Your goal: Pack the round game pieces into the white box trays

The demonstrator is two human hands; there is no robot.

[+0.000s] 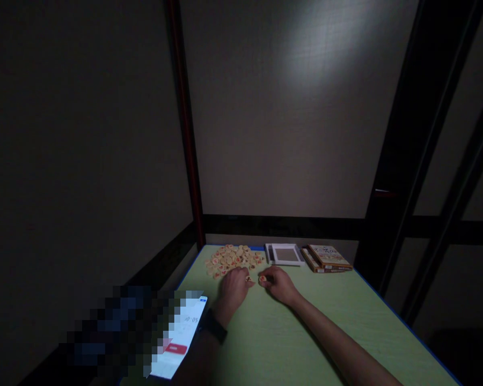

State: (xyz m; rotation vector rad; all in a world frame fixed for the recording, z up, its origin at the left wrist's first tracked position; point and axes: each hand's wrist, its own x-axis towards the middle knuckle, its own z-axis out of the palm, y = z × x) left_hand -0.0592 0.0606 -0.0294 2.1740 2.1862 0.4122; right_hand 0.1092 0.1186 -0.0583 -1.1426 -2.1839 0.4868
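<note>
A heap of small round wooden game pieces (233,259) with red marks lies at the far end of the green table (330,321). My left hand (234,289) rests just in front of the heap, fingers curled, with one piece (249,279) at its fingertips. My right hand (279,284) sits beside it, fingers pinched on another round piece (262,279). A dark band is on my left wrist (214,326).
A white shallow tray (285,254) stands behind my right hand. To its right lies a stack of flat orange boxes (327,258). A phone (183,335) with a lit timer screen lies at the near left. A dark post (187,128) and walls close the far side.
</note>
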